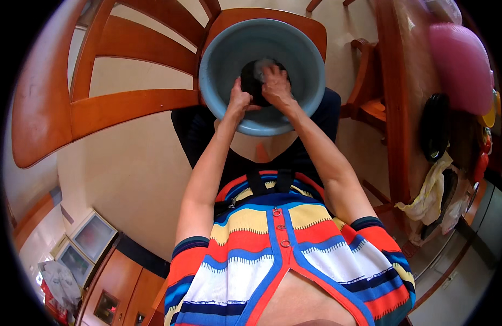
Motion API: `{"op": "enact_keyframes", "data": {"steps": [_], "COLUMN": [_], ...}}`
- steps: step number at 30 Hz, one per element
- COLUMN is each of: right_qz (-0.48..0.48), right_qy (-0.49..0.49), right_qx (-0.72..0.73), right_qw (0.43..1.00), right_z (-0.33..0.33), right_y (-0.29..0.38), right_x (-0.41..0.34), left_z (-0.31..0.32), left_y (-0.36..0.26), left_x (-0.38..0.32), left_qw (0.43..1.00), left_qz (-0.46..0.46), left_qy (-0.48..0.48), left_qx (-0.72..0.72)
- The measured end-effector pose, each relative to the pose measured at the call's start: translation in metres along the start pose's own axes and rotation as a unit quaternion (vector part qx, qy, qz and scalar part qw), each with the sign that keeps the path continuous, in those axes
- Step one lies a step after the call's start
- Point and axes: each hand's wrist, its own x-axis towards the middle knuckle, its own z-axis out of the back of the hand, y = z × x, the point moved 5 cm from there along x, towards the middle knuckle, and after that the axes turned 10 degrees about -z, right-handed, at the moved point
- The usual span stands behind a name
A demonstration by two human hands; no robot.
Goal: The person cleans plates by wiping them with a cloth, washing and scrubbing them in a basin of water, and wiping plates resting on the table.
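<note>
A light blue plastic basin (218,49) stands on the seat of a wooden chair in front of me. Inside it is a dark round object (251,77), perhaps a bowl or dish; its exact kind cannot be told. My left hand (240,99) grips the near left edge of this object, thumb up along the side. My right hand (276,83) is over its right part, fingers bent against a pale, blurred wad (262,67), possibly a scrubber or cloth. Whether there is water in the basin is unclear.
The chair's slatted back (132,110) rises at the left. On the right, a wooden table (397,122) holds a pink plastic container (461,67), a black oval object (435,126) and a pale yellow-edged cloth (430,195) near its edge. Another wooden chair (367,89) stands beside the table.
</note>
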Motion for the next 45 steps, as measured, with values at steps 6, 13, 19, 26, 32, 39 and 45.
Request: {"op": "enact_keyframes", "data": {"steps": [6, 13, 19, 26, 32, 39, 45], "right_qz": [0.127, 0.098, 0.022, 0.137, 0.185, 0.022, -0.024], "right_qy": [0.049, 0.143, 0.027, 0.046, 0.150, 0.138, 0.042], "right_qx": [0.016, -0.131, -0.115, -0.039, 0.017, -0.104, -0.012], "right_qw": [0.991, 0.976, 0.993, 0.989, 0.971, 0.985, 0.999], "right_z": [0.004, 0.011, 0.009, -0.003, 0.003, 0.023, 0.008], "right_y": [0.035, -0.005, -0.014, 0.040, 0.024, -0.014, -0.002], "right_x": [-0.015, -0.025, 0.010, 0.004, -0.025, -0.015, 0.025], "left_z": [0.011, 0.015, 0.015, 0.025, 0.011, 0.015, 0.007], "left_y": [0.000, -0.004, -0.007, 0.011, -0.001, -0.006, -0.006], "left_x": [0.007, 0.002, -0.004, 0.014, 0.003, -0.003, -0.005], "left_qw": [0.995, 0.990, 0.993, 0.990, 0.992, 0.992, 0.998], "left_qz": [-0.071, -0.107, -0.062, -0.107, -0.091, -0.079, -0.019], "left_qy": [-0.067, -0.086, -0.097, -0.088, -0.077, -0.095, -0.061], "left_qx": [-0.002, -0.012, 0.006, -0.009, -0.035, -0.014, 0.013]}}
